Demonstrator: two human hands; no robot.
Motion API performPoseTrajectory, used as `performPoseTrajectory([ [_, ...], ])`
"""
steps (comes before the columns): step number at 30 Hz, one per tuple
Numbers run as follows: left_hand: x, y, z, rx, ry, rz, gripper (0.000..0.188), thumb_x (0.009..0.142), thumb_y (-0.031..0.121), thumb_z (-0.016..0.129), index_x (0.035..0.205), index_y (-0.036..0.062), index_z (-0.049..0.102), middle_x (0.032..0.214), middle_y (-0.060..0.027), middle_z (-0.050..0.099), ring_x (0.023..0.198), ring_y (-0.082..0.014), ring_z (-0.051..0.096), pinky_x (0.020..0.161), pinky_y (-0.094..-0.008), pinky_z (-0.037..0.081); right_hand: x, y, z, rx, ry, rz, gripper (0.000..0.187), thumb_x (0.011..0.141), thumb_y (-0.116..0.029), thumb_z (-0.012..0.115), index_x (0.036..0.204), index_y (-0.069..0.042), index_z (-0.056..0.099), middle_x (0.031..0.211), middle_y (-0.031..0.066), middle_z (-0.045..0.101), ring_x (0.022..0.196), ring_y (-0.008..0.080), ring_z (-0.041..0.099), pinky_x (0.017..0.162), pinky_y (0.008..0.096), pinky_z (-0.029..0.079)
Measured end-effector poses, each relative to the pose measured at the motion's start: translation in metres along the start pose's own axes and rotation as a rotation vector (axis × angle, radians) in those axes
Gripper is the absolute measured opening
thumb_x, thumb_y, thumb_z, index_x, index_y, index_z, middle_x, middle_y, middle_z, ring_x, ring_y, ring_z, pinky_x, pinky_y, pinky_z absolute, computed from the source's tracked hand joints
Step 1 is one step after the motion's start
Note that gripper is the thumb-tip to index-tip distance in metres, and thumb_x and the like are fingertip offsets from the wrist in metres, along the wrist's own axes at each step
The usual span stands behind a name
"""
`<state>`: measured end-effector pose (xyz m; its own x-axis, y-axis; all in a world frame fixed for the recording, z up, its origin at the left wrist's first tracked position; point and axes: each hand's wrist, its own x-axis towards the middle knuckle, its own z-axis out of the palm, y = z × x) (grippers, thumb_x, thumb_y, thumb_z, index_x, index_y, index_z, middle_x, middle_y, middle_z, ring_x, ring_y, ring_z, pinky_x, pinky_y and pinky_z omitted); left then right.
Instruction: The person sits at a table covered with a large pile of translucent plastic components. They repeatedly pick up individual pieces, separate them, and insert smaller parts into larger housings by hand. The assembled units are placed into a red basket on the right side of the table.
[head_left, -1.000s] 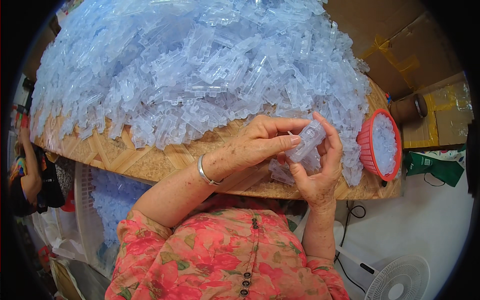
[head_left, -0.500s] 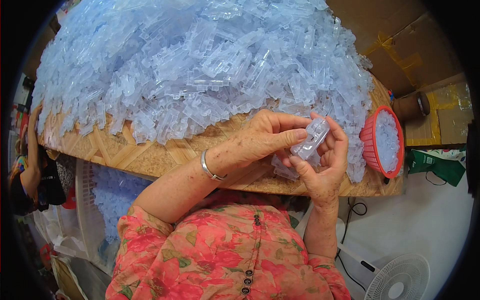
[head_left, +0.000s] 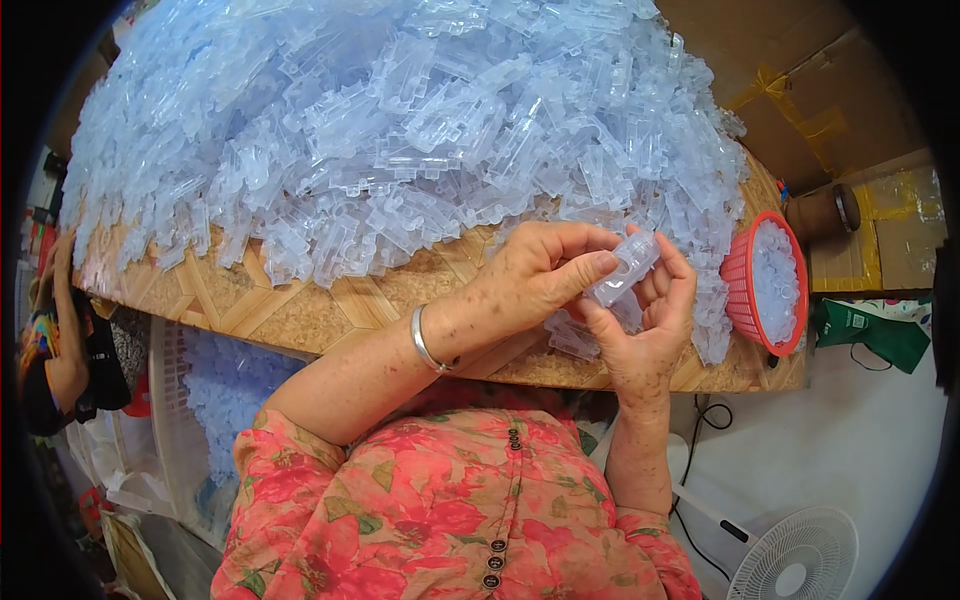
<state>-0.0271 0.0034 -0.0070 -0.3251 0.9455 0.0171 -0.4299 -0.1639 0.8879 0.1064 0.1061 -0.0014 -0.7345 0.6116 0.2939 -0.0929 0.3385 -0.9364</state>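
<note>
Left of the red basket, the fingers of the left hand and right hand pinch one plastic case, seemingly mid-work, with pieces inside the basket and a huge heap apparently left.

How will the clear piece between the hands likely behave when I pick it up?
The clear piece is probably fairly stiff, since it holds its boxy shape between the fingers. It looks light for its size, judging by its see-through plastic. It may be a bit slippery, as the surface is glossy with bright highlights.
</note>
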Motion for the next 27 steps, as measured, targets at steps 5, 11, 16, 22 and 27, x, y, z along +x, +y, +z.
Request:
performPoseTrajectory([
  [5, -0.005, 0.011, 0.001, 0.597, -0.103, 0.282, 0.049, 0.098, 0.023, 0.064, 0.14, 0.0009, 0.053, 0.114, -0.011, 0.069, 0.092, -0.0163, 0.068, 0.078, -0.0294, 0.054, -0.002, 0.002, 0.009, -0.138, 0.136, -0.087, 0.09, 0.073, -0.006, 0.089, 0.143, -0.002, 0.033, 0.142, 0.0219, 0.05, 0.125, 0.0285, 0.057, 0.104, 0.0398, 0.05],
  [11, -0.007, 0.01, -0.001, 0.605, -0.046, 0.312, 0.052, 0.095, 0.02, 0.068, 0.142, 0.0027, 0.052, 0.113, -0.0122, 0.069, 0.09, -0.0164, 0.067, 0.078, -0.0295, 0.054, 0.002, -0.007, 0.001, -0.129, 0.051, -0.189, 0.085, 0.079, -0.005, 0.084, 0.146, 0.001, 0.032, 0.141, 0.0209, 0.051, 0.124, 0.0259, 0.057, 0.103, 0.0377, 0.049],
  [16, -0.005, 0.011, 0.001, 0.625, -0.114, 0.375, 0.047, 0.095, 0.019, 0.067, 0.137, 0.0027, 0.055, 0.107, -0.0111, 0.069, 0.085, -0.0175, 0.065, 0.073, -0.0305, 0.051, -0.001, -0.012, -0.033, 0.14, -0.057, 0.046, 0.067, 0.086, -0.008, 0.077, 0.144, 0.003, 0.045, 0.138, 0.0192, 0.055, 0.125, 0.0248, 0.056, 0.107, 0.0376, 0.044],
  [22, -0.005, 0.01, -0.005, 0.762, -0.181, 0.363, 0.037, 0.096, 0.017, 0.066, 0.129, 0.0016, 0.06, 0.099, -0.0113, 0.068, 0.084, -0.0186, 0.066, 0.07, -0.0311, 0.05, -0.006, -0.008, -0.038, -0.023, -0.013, -0.122, 0.034, 0.085, -0.015, 0.078, 0.112, 0.0, 0.063, 0.109, 0.0096, 0.062, 0.104, 0.0197, 0.059, 0.094, 0.0326, 0.047],
  [27, -0.003, 0.007, 0.0, 0.699, -0.131, 0.376, 0.037, 0.091, 0.014, 0.068, 0.125, 0.0025, 0.061, 0.087, -0.0128, 0.065, 0.071, -0.0222, 0.063, 0.064, -0.0338, 0.049, -0.007, -0.009, -0.036, -0.087, 0.025, -0.129, 0.034, 0.081, -0.015, 0.08, 0.109, -0.002, 0.066, 0.102, 0.0097, 0.064, 0.098, 0.0226, 0.06, 0.087, 0.0332, 0.047],
])
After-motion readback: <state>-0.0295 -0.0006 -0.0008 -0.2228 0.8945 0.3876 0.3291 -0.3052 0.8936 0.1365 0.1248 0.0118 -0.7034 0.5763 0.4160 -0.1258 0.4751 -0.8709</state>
